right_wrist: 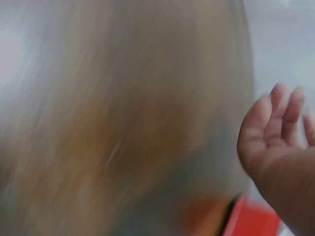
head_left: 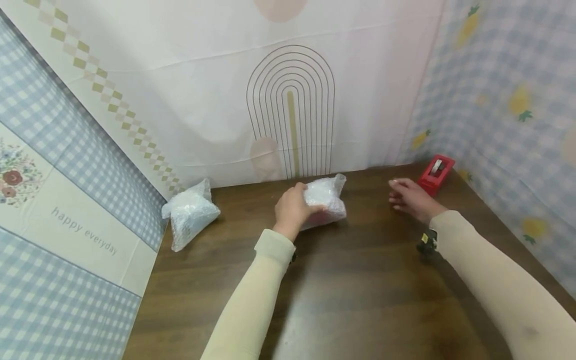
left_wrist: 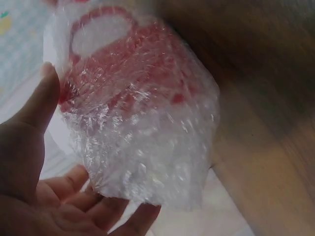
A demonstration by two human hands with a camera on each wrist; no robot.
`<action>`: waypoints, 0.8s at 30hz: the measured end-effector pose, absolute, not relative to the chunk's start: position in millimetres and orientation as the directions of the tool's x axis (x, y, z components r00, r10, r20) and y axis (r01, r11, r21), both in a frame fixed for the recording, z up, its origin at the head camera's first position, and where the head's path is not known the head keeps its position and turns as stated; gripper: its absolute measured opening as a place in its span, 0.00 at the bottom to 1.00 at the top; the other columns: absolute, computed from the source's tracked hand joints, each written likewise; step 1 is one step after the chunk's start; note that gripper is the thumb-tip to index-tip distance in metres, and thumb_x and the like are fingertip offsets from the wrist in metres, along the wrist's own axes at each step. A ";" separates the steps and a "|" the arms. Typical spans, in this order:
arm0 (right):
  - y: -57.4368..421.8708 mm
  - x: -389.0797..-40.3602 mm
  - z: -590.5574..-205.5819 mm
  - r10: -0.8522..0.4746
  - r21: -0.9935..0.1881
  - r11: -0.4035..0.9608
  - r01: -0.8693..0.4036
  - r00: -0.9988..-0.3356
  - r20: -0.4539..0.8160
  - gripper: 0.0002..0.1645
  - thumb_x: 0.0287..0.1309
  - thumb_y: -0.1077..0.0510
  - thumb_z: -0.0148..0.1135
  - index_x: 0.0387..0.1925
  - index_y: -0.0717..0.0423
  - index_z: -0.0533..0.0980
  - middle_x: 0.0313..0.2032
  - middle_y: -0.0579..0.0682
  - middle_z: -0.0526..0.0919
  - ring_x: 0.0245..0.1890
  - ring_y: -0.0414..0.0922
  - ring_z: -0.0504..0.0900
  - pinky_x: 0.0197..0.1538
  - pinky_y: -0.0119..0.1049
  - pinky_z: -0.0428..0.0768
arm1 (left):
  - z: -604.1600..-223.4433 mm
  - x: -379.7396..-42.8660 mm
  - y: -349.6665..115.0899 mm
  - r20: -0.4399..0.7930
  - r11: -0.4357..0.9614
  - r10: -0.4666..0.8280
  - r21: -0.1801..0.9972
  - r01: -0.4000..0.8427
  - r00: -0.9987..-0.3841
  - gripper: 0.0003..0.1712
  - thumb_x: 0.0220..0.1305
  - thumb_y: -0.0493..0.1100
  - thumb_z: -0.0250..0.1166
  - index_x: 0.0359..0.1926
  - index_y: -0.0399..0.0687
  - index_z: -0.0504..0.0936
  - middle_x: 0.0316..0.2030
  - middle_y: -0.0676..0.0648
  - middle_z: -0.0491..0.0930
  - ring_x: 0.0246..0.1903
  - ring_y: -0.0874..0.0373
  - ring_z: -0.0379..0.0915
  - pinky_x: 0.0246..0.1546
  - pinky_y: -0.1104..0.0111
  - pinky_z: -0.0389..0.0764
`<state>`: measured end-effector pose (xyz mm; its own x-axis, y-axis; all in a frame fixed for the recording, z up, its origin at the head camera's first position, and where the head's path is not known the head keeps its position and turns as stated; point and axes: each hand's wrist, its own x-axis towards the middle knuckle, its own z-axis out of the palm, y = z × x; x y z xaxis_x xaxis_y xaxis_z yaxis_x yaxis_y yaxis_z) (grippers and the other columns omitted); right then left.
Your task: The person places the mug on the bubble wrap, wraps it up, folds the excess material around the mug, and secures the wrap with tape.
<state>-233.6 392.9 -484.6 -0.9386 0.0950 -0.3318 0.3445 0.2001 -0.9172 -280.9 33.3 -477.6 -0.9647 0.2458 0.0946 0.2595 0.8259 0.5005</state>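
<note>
My left hand (head_left: 291, 207) holds a bubble-wrapped package (head_left: 328, 195) near the back of the table, its thumb on one side and its fingers on the other. Through the clear wrap (left_wrist: 147, 157), the left wrist view shows something red (left_wrist: 157, 64) with a loop-like outline; its kind cannot be made out. Over the table on the right, my right hand (head_left: 415, 197) has its fingers loosely bent, with nothing visibly held. Right beside it stands a red tape dispenser (head_left: 436, 174), partly behind the hand. Its red body (right_wrist: 251, 219) also shows low in the right wrist view.
Another bubble-wrapped package (head_left: 191, 212) lies at the back left of the brown wooden table (head_left: 360, 295). Patterned cloth (head_left: 202, 100) hangs along the back, and checked cloth (head_left: 508, 150) borders the right side.
</note>
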 end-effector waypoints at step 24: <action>198.1 -299.8 -426.6 -0.040 -0.745 0.624 0.235 -0.943 -0.331 0.23 0.90 0.52 0.52 0.66 0.64 0.83 0.80 0.61 0.77 0.64 0.52 0.77 0.56 0.38 0.73 | -463.5 -287.8 4.7 0.024 0.707 0.411 0.622 0.335 -0.911 0.32 0.64 0.53 0.87 0.64 0.46 0.91 0.69 0.44 0.84 0.68 0.45 0.82 0.72 0.50 0.85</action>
<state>-299.8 198.1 -426.6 -0.9428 -0.0396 -0.3310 0.2354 0.6240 -0.7451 -287.8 4.7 -463.5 -0.9113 0.4111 0.0238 0.3353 0.7073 0.6224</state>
